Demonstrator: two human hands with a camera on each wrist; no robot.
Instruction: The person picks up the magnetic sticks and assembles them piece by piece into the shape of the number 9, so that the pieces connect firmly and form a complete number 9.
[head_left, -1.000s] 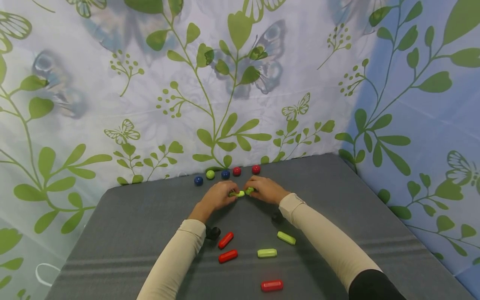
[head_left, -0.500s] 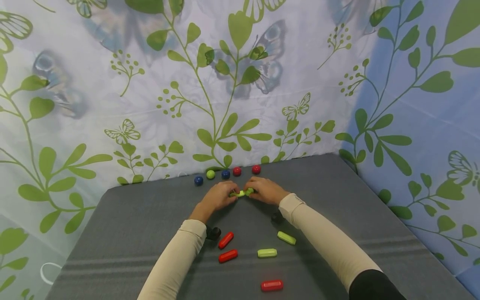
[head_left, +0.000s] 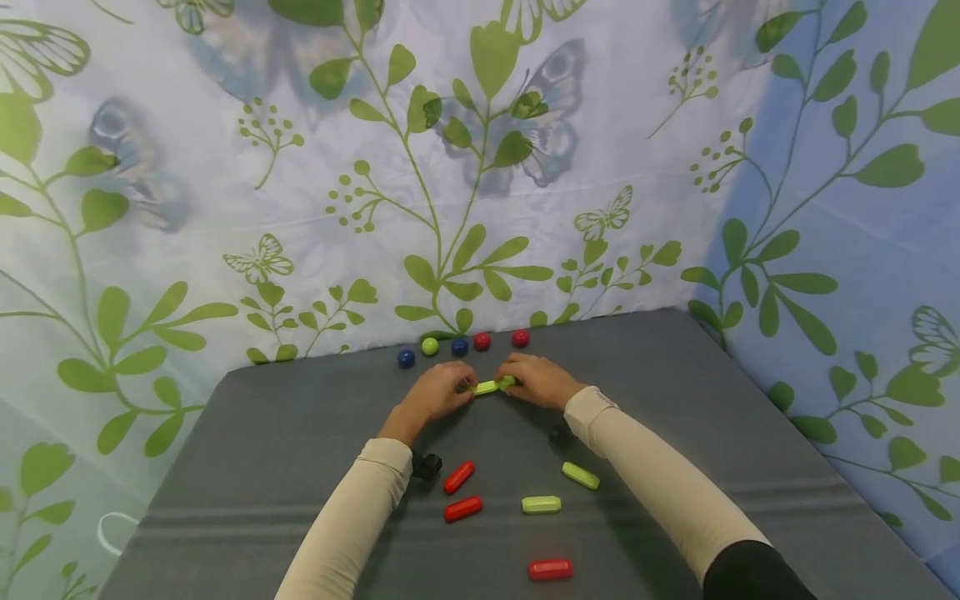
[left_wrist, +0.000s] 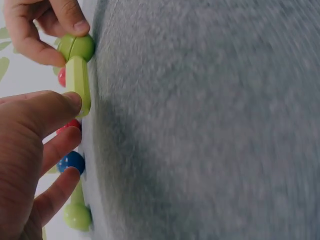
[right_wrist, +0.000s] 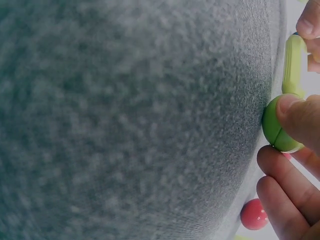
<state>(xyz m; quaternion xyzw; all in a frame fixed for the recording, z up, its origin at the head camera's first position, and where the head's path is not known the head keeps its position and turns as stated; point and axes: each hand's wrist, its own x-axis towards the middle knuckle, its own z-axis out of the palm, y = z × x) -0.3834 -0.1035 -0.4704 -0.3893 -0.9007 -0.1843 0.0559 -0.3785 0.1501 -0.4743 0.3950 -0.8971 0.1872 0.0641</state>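
Between the hands in the head view lies a yellow-green rod (head_left: 486, 387), its right end against a green ball (head_left: 507, 382). The right hand (head_left: 542, 383) pinches that ball between thumb and fingers. With its thumb on the rod's other end, the left hand (head_left: 437, 395) grips it; its lower fingers are spread in the left wrist view. Below them there, another green ball (left_wrist: 77, 216) touches a green piece partly hidden behind the fingers. The right wrist view shows the ball (right_wrist: 278, 122) under the right thumb, touching the rod (right_wrist: 293, 65).
Behind the hands stand blue balls (head_left: 406, 358), a light green ball (head_left: 430, 347) and red balls (head_left: 521, 337). Nearer on the grey table (head_left: 300, 467) lie red rods (head_left: 550, 569) and yellow-green rods (head_left: 541, 504). A patterned cloth (head_left: 337, 250) hangs behind the table.
The head view has shifted slightly, moving the table objects rightward in it. More of the rod shows between the hands, and it now meets the ball in the right hand more clearly.
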